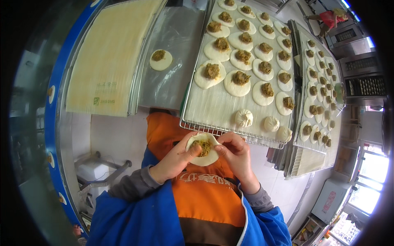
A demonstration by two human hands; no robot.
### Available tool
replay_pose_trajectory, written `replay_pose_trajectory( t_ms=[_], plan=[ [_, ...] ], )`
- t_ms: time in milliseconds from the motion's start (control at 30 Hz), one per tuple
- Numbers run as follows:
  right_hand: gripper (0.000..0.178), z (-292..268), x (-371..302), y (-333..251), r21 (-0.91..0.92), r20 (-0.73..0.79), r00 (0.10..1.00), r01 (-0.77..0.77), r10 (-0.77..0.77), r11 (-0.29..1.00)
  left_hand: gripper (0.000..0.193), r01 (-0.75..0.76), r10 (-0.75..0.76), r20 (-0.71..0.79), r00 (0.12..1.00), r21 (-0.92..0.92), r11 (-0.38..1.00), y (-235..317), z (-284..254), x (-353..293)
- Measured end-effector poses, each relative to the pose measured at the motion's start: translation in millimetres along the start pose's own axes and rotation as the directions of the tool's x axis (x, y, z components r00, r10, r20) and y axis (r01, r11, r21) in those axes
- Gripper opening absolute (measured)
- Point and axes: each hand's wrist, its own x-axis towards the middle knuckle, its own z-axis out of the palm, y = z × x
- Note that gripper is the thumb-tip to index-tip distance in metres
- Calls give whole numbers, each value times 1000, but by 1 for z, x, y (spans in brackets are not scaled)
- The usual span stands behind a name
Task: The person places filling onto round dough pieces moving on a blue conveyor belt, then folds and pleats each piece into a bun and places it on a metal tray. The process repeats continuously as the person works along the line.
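A round dough wrapper with a mound of brownish-green filling rests in my left hand, whose thumb presses on the filling while the fingers cup the dough from below. My right hand pinches the right rim of the same wrapper between thumb and fingertips. Just beyond my hands, on the near edge of a lined wire tray, sit three pleated, closed buns. Behind them on that tray lie several flat dough rounds, each topped with filling.
One filled dough round lies on a metal surface left of the tray. Farther left is a cream lined tray beside a blue-edged counter. Another tray of filled rounds stands at right. A person in red is far off.
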Motion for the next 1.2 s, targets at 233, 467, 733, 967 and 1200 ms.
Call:
replay_pose_trajectory(
  t_ms=[233, 467, 733, 967, 1200],
  plan=[
    [14, 0, -11, 20, -435, 162, 949, 316, -272, 843, 41, -103, 186, -106, 977, 529, 843, -31, -12, -9],
    [22, 2, -17, 11, -422, 159, 967, 248, -198, 872, 30, -205, 307, -16, 952, 710, 674, -37, -5, -12],
    [22, 0, -15, 18, -425, 285, 870, 491, -402, 760, 27, -41, 87, -35, 996, 668, 743, -31, -14, -6],
    [22, 0, -19, 6, -575, 448, 821, 567, -354, 590, 33, 154, -158, -55, 986, 666, 730, -17, -13, -3],
    [20, 4, -15, 15, -438, 299, 927, 345, -227, 830, 40, -18, -51, 81, 995, 687, 726, -23, -23, 0]
  ],
)
